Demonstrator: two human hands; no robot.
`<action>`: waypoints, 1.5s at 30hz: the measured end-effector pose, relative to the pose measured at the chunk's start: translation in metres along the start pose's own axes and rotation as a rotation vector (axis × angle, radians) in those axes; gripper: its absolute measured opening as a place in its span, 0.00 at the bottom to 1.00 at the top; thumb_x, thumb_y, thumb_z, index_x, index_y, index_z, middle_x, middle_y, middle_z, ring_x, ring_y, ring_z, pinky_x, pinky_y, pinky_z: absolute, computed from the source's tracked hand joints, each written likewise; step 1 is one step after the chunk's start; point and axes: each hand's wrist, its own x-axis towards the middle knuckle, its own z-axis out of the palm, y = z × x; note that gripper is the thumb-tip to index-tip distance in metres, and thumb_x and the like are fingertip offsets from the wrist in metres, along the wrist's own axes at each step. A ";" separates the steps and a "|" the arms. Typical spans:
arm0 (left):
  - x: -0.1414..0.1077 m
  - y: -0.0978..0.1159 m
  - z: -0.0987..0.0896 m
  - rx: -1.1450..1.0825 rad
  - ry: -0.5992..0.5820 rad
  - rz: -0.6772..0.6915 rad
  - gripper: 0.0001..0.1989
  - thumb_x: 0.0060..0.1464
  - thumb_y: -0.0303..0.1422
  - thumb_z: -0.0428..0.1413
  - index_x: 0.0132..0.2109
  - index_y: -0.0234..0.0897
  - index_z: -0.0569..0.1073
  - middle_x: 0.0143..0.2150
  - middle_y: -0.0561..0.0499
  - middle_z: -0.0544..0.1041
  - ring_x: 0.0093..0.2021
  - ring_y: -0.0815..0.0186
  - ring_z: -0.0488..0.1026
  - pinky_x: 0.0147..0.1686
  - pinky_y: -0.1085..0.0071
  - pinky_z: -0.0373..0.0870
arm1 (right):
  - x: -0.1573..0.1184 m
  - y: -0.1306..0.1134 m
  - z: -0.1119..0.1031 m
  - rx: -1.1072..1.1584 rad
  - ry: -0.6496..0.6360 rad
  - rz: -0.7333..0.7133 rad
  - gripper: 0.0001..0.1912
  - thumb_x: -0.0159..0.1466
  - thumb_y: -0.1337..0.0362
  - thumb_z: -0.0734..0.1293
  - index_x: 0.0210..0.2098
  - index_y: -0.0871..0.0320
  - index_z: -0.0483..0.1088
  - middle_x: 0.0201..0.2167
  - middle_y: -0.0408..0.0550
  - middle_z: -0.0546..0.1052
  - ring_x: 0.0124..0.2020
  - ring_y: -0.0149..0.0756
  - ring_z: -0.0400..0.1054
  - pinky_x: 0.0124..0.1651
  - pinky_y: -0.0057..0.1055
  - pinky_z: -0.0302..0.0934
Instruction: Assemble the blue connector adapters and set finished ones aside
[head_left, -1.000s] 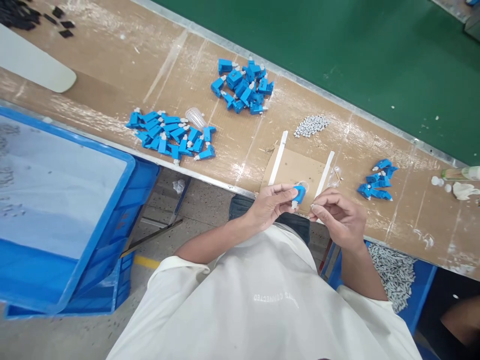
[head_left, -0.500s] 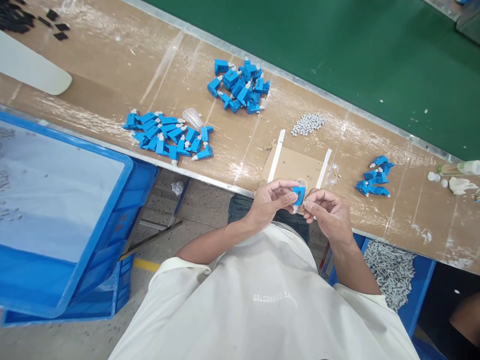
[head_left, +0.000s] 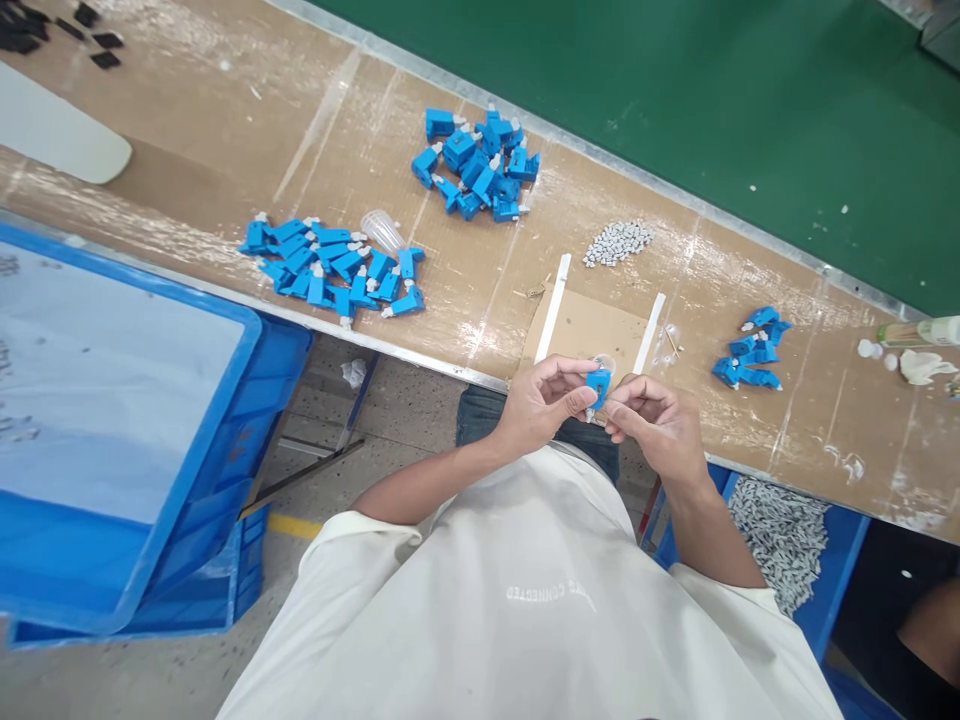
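My left hand (head_left: pixel 546 398) grips a small blue plastic part (head_left: pixel 598 386) with a whitish tip between thumb and fingers, close to the table's front edge. At the part's right side, my right hand (head_left: pixel 651 418) is closed in a pinch; whatever its fingertips hold is too small to make out. Just beyond the hands lies a cardboard sheet (head_left: pixel 596 325) with white strips along both sides. A small heap of grey pieces (head_left: pixel 618 243) rests past the sheet.
Blue parts lie in a far pile (head_left: pixel 480 165), a left pile (head_left: pixel 330 265) beside a clear plastic cup (head_left: pixel 382 231), and a right group (head_left: pixel 754 350). A blue crate (head_left: pixel 255 400) stands left. Grey pieces (head_left: pixel 780 540) fill a bin below right. Another person's arm (head_left: pixel 930 635) shows lower right.
The blue part has turned slightly in my left hand. My right fingertips have come a little closer to its side.
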 end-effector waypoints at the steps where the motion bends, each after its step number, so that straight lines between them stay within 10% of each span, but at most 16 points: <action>1: 0.000 0.000 -0.001 0.022 -0.003 0.019 0.23 0.52 0.47 0.69 0.47 0.34 0.79 0.31 0.51 0.81 0.26 0.71 0.76 0.26 0.75 0.72 | 0.000 -0.001 0.000 -0.003 -0.001 0.013 0.21 0.50 0.50 0.82 0.25 0.57 0.73 0.19 0.41 0.76 0.18 0.28 0.70 0.20 0.23 0.70; 25: -0.004 0.006 -0.005 -0.090 -0.052 -0.171 0.28 0.42 0.47 0.74 0.44 0.32 0.79 0.27 0.52 0.79 0.22 0.70 0.74 0.24 0.73 0.73 | 0.010 0.022 0.004 0.331 -0.139 0.117 0.23 0.44 0.53 0.85 0.22 0.57 0.72 0.18 0.43 0.79 0.17 0.28 0.72 0.21 0.22 0.68; 37: 0.002 0.010 -0.002 -0.124 -0.001 -0.201 0.29 0.42 0.49 0.73 0.43 0.33 0.78 0.28 0.52 0.79 0.24 0.69 0.76 0.23 0.74 0.73 | 0.017 0.023 -0.003 0.428 -0.227 0.191 0.26 0.44 0.52 0.85 0.30 0.56 0.70 0.22 0.40 0.78 0.22 0.28 0.75 0.24 0.17 0.69; 45: -0.002 0.011 0.000 -0.046 -0.023 -0.155 0.27 0.45 0.49 0.72 0.43 0.33 0.77 0.27 0.52 0.80 0.23 0.69 0.77 0.24 0.74 0.74 | 0.015 0.033 -0.004 0.479 -0.260 0.211 0.42 0.43 0.55 0.85 0.54 0.51 0.71 0.26 0.37 0.80 0.22 0.30 0.75 0.21 0.20 0.69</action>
